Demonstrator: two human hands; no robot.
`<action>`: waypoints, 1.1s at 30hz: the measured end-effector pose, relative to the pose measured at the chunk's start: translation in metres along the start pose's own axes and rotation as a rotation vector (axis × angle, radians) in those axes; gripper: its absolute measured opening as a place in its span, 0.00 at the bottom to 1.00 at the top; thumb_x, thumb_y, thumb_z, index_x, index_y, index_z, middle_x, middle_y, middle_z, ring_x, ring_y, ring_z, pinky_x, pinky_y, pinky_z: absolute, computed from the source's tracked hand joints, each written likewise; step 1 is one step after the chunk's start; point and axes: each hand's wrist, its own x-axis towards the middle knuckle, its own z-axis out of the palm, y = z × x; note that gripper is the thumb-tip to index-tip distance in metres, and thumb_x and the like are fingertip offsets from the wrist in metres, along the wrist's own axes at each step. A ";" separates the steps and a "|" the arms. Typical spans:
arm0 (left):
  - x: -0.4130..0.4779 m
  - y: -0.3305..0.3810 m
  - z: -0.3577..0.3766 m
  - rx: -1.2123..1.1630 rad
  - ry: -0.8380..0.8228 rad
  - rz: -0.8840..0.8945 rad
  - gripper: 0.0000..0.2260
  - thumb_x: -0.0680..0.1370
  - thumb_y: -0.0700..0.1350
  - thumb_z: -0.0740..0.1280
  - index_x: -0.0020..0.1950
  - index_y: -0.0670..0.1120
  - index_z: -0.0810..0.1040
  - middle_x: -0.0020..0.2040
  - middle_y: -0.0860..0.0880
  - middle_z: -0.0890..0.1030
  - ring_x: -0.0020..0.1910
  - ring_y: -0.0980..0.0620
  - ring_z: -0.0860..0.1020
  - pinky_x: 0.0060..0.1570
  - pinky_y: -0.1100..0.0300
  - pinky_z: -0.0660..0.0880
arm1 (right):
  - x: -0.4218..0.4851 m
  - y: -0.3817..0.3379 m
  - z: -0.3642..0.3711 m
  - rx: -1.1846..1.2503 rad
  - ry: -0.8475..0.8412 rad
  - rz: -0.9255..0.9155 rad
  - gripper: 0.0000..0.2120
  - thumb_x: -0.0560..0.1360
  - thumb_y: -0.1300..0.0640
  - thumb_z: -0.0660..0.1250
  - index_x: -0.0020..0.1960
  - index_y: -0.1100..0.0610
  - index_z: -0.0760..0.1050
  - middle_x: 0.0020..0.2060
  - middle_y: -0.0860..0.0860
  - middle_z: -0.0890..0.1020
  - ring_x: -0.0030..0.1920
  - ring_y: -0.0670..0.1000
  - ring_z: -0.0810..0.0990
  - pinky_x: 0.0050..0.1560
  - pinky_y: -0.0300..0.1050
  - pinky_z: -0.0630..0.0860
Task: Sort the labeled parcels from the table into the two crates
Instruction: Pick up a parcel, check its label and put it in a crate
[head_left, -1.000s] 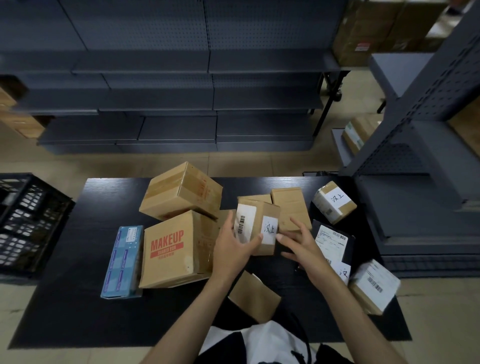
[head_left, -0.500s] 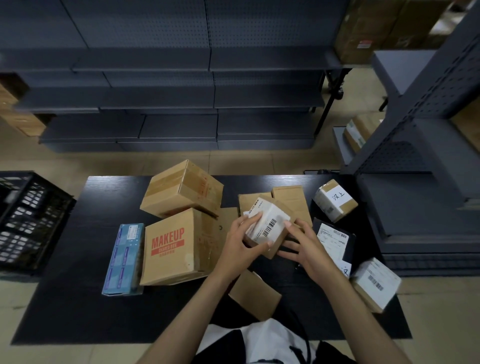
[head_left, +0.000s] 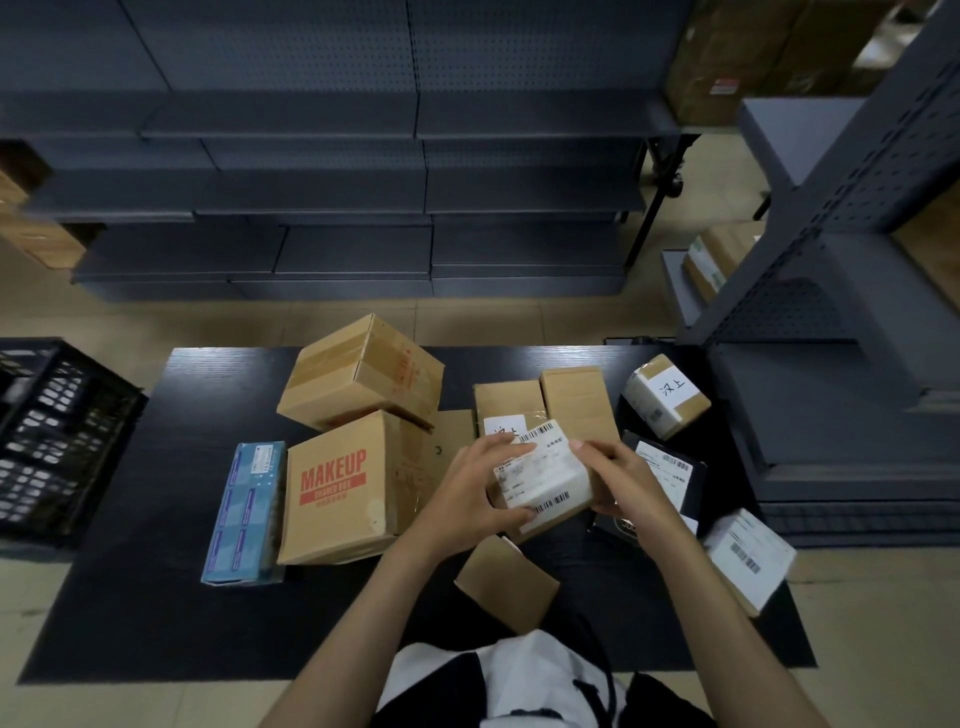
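Parcel (head_left: 545, 474), label face up, barcodes at near and far ends, gripped between left hand (head_left: 462, 499) and right hand (head_left: 629, 488)

Left of the brown cardboard MAKEUP box (head_left: 337, 488) and the long blue carton (head_left: 244, 514) beside it, black tabletop (head_left: 130, 597) lies open toward the black plastic crate (head_left: 52, 441); small parcels (head_left: 579, 400) crowd its right.

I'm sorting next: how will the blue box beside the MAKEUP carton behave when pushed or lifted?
The blue box looks like rigid printed card, so probably stiff. Lying flat on the table, it should slide rather than tip. Slim, so likely light.
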 end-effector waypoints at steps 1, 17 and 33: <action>0.000 0.000 0.000 0.018 -0.004 0.015 0.38 0.73 0.50 0.80 0.79 0.61 0.68 0.79 0.59 0.64 0.78 0.58 0.58 0.78 0.52 0.59 | 0.000 0.001 0.000 0.011 -0.002 0.012 0.19 0.76 0.41 0.73 0.63 0.48 0.79 0.59 0.49 0.82 0.58 0.50 0.81 0.53 0.51 0.83; -0.010 0.002 -0.005 -0.365 0.077 -0.148 0.48 0.71 0.64 0.79 0.84 0.65 0.54 0.80 0.61 0.67 0.76 0.60 0.68 0.75 0.47 0.71 | -0.002 0.019 -0.008 0.325 -0.050 -0.046 0.17 0.79 0.57 0.72 0.67 0.52 0.76 0.58 0.52 0.85 0.59 0.54 0.85 0.59 0.60 0.82; -0.038 -0.002 -0.003 -0.707 0.162 -0.232 0.30 0.78 0.49 0.77 0.77 0.62 0.71 0.69 0.65 0.79 0.68 0.56 0.79 0.66 0.47 0.79 | -0.029 0.036 0.006 0.279 -0.069 -0.043 0.22 0.76 0.47 0.73 0.68 0.51 0.76 0.60 0.51 0.85 0.61 0.54 0.84 0.58 0.61 0.82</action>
